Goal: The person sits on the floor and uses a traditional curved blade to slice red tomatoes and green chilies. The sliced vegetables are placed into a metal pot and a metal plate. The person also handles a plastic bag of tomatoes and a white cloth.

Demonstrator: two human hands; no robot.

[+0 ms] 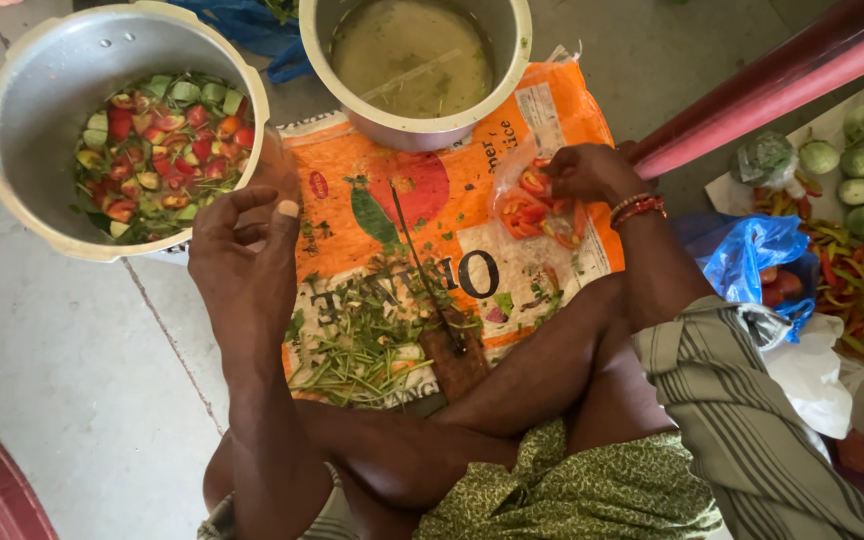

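Landmark: orange and white printed woven plastic sack (pixel 552 105), spread flat on the grey tiled floor (pixel 62 380); all places below are given from it.
Left hand (pixel 244 250): hovers over the sack's left edge, palm down, fingers loosely curled and narrow, holding nothing that shows.
Right hand (pixel 592 172): rests on the sack's right part, fingers bent down onto the tomato pieces; whether they grip a piece cannot be told.
Chopped red tomato pieces (pixel 527 212): a small heap on a clear plastic bag on the sack's right part, directly under and just left of the right fingertips, touching them.
Large round aluminium pot with chopped red and green vegetables (pixel 112 140): off the sack's upper left corner, its rim just beside the left hand's fingertips.
Round steel pot of cloudy greenish liquid (pixel 414 65): stands on the sack's top edge, well apart from both hands.
Upright floor cutter with dark blade and wooden base (pixel 437 300): at the sack's middle, between the two forearms.
Green stem and leaf trimmings (pixel 367 340): strewn over the sack's lower left part, around the cutter's base.
Blue plastic bag (pixel 752 255): off the sack's right edge, just beside the right forearm.
Open room: bare floor lies left of the sack and below the aluminium pot; the sack's right side is crowded by the bag and the person's knee.
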